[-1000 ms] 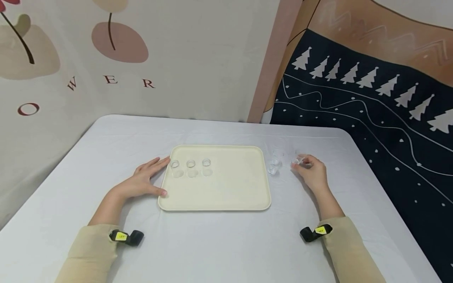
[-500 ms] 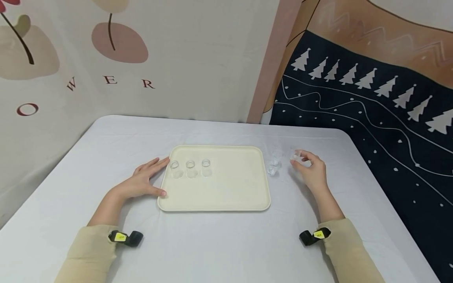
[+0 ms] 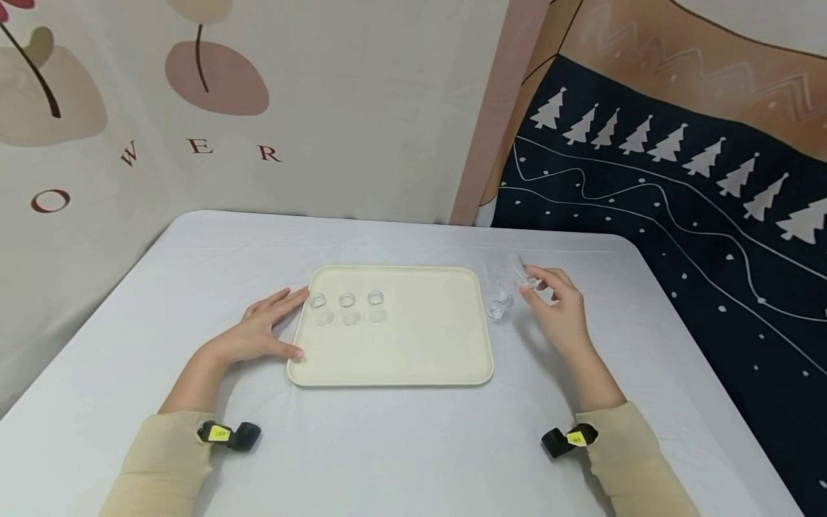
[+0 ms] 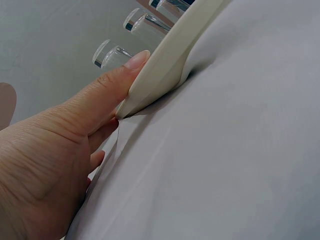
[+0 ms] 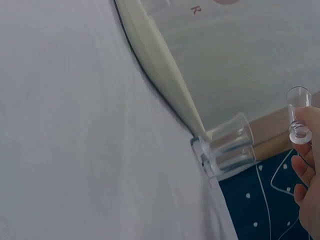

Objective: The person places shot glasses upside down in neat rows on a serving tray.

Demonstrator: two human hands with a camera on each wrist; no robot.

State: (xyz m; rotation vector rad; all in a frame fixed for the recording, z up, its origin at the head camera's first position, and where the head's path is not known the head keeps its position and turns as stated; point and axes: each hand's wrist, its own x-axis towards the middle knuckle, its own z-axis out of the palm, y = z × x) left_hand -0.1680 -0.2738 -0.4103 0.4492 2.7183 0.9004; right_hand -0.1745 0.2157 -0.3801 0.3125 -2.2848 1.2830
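Observation:
On the left part of a cream tray [image 3: 426,330], three small clear shot glasses [image 3: 349,309] stand in a row, apparently with their thick bases up. My left hand [image 3: 258,334] rests against the tray's left edge, fingers spread, its thumb [image 4: 120,75] lying on the rim. Beyond the tray's right side, my right hand [image 3: 558,305] pinches another shot glass [image 5: 300,117] between thumb and fingers. This glass is lifted off the table and tilted. Two more shot glasses [image 5: 230,145] stand close together on the table beside the tray, rims up.
A white cloth covers the table [image 3: 400,452]. Behind it hangs a pale curtain [image 3: 362,129] with printed letters, and to the right a dark blue cloth [image 3: 646,208] with white trees.
My right hand has raised its shot glass, turned it to another tilt and moved slightly left, toward the standing glasses. My left hand and the tray have stayed in place.

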